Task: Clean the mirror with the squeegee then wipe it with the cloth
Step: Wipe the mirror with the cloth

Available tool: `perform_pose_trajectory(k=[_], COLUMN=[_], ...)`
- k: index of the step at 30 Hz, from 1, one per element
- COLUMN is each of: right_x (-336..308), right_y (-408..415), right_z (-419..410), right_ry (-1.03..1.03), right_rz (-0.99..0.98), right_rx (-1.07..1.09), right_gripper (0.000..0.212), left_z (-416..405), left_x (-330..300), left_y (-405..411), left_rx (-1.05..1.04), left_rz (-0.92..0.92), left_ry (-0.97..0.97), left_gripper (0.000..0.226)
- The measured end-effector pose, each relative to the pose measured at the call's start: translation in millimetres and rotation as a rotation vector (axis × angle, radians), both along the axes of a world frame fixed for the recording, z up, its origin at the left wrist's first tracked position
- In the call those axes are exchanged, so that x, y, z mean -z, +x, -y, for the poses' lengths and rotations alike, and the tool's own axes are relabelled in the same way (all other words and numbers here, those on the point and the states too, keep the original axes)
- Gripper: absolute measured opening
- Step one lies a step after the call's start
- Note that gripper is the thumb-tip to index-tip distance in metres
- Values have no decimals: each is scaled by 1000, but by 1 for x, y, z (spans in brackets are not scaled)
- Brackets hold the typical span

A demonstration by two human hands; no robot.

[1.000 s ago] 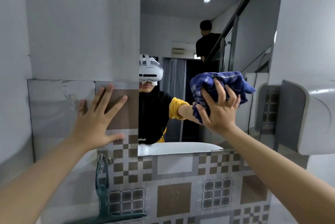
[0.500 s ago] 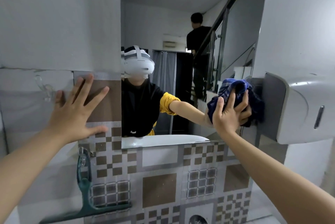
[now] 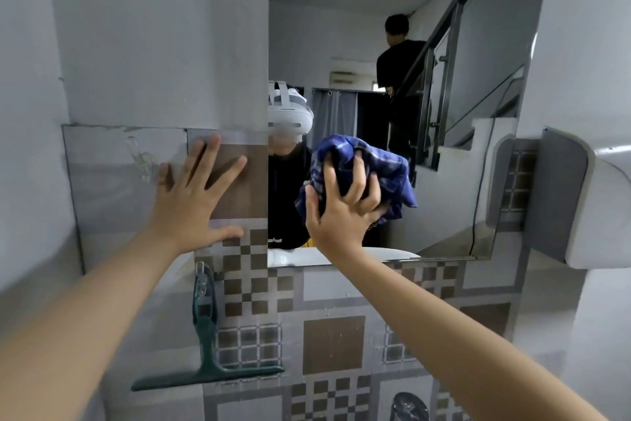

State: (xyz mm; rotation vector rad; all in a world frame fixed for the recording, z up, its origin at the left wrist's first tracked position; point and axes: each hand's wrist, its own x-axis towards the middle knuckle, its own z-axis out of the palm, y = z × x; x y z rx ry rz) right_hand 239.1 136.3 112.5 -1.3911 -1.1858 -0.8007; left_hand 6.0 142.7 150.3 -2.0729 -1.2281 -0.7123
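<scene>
The mirror [image 3: 392, 11] hangs on the wall ahead, above patterned tiles. My right hand [image 3: 341, 209] is shut on a crumpled blue checked cloth [image 3: 379, 161] and presses it against the lower left part of the glass. My left hand [image 3: 194, 195] lies flat with fingers spread on the tiled wall just left of the mirror's edge, holding nothing. A green squeegee [image 3: 206, 349] hangs from a clear hook [image 3: 202, 279] on the tiles below my left hand, blade down.
A white and grey wall dispenser [image 3: 587, 202] juts out right of the mirror. Another clear hook [image 3: 141, 161] sits left of my left hand. The mirror reflects a person on a staircase behind me. A drain [image 3: 409, 407] shows at the bottom edge.
My right hand has swept the cloth from the mirror's right edge back left toward its lower left part. The left hand has stayed on the tiles.
</scene>
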Motion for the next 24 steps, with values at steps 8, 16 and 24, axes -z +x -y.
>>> perform_pose_trajectory(k=[8, 16, 24], right_x=[15, 15, 20], right_y=[-7, 82, 197], right_z=[-9, 0, 24], right_ry=[89, 150, 1], right_rz=[540, 810, 455], right_rx=[22, 43, 149], right_gripper=[45, 45, 46], left_z=[1, 1, -1], left_x=[-1, -1, 2], left_y=[-2, -3, -2], left_rx=[14, 10, 9], left_rz=[30, 30, 32], left_ry=[-53, -35, -14], left_gripper=[121, 119, 118])
